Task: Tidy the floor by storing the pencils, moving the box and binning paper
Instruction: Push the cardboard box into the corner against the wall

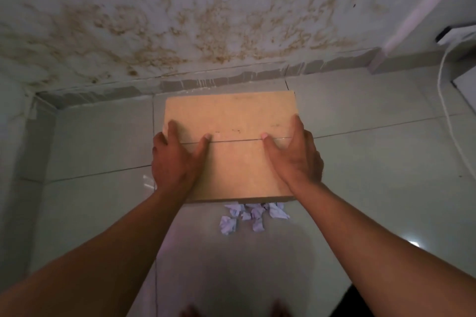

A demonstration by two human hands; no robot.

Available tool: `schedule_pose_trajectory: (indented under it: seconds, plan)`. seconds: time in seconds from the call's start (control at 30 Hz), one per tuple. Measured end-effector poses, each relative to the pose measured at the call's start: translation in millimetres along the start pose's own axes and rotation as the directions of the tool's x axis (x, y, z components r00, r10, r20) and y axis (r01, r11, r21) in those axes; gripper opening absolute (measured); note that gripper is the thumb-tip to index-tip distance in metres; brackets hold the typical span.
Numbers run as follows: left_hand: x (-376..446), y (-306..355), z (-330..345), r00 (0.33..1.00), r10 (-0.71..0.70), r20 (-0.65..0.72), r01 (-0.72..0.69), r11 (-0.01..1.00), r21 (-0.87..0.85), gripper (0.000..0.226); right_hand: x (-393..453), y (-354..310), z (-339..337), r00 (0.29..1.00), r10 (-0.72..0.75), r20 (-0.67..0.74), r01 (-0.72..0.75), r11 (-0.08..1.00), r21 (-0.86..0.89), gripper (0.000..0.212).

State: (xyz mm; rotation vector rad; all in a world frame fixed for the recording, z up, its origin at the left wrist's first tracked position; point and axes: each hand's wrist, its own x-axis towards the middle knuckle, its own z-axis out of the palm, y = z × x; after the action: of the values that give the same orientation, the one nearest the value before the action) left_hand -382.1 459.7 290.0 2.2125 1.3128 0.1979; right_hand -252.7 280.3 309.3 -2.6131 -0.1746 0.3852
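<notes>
Both hands, the left hand [175,159] and right hand [296,157], have a flat grip on the box [231,121], held above the crumpled paper [253,215] near the wall; carrying it level should keep it closed.

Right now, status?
Left hand, right hand each grip the flat tan wooden box. Crumpled white paper on floor below. Pencils unseen.
</notes>
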Motion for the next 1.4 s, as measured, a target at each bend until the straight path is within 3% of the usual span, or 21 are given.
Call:
schedule_pose_trajectory:
  seconds: [0.23, 0.4, 0.63, 0.97, 1.4]
  plan:
    - [-39.4, 92.6, -183.5, 0.997, -0.065, -0.038, 0.065, 0.998, 0.011, 0.090, -57.8, -106.5, -158.9, 0.999, -0.053, 0.004, 0.053, 0.998, -0.032, 0.079]
    - [-60.8, 144.0, -308.8, 0.985, -0.111, -0.129, 0.115, 0.993, 0.026, 0.089, -88.6, -190.6, -254.8, 0.982, -0.186, 0.030, 0.187, 0.981, -0.051, 0.076]
    - [-75.5, 167.0, -435.7, 0.938, -0.187, -0.292, 0.190, 0.982, -0.019, 0.087, -112.4, -299.2, -327.5, 0.916, -0.393, 0.074, 0.399, 0.912, -0.093, 0.073]
    - [-46.7, 131.8, -519.1, 0.785, -0.383, -0.487, 0.347, 0.923, -0.166, 0.088, -113.6, -442.2, -315.1, 0.751, -0.629, 0.200, 0.649, 0.760, -0.044, 0.072]
    - [20.2, 94.0, -542.3, 0.618, -0.594, -0.514, 0.523, 0.800, -0.296, 0.086, -74.9, -563.6, -252.0, 0.549, -0.741, 0.387, 0.808, 0.589, -0.020, 0.075]
